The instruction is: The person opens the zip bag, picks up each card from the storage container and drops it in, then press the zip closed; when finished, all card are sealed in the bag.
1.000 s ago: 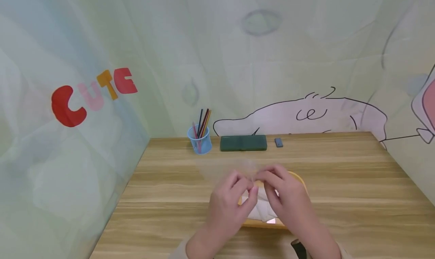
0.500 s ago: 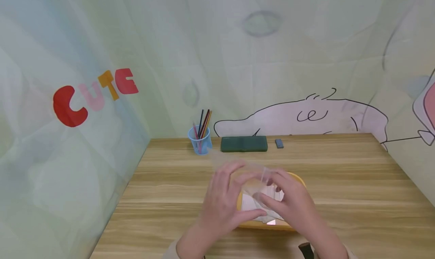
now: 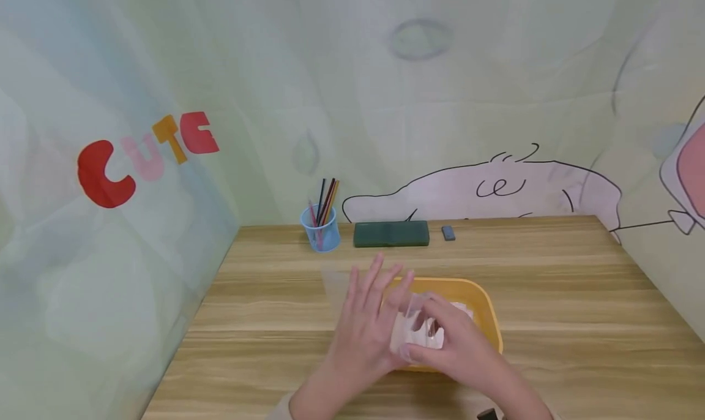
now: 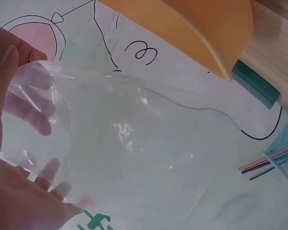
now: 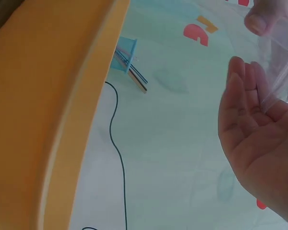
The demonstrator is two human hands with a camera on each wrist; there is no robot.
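A clear plastic bag (image 4: 134,139) spreads between my two hands, its edges creased where the fingers meet it. In the head view my left hand (image 3: 366,322) has its fingers straight and fanned out against the bag's near end. My right hand (image 3: 451,340) curls thumb and fingers around the bag's end; some of its fingertips show through the film in the left wrist view. Right below both hands, a yellow-orange plastic basket (image 3: 484,310) holds white pieces (image 3: 461,308), partly hidden by the hands. The right wrist view shows the bag (image 5: 283,52) overlapping the fingers.
Along the table's back edge stand a light-blue mesh cup (image 3: 322,236) with several pencils, a dark-green case (image 3: 391,234) and a small blue-grey block (image 3: 448,232). A printed curtain hangs behind the wooden table (image 3: 264,334).
Both hands were pinching the bag together over the basket. They have since spread it; the left fingers have straightened and fanned out, while the right hand has shifted slightly down.
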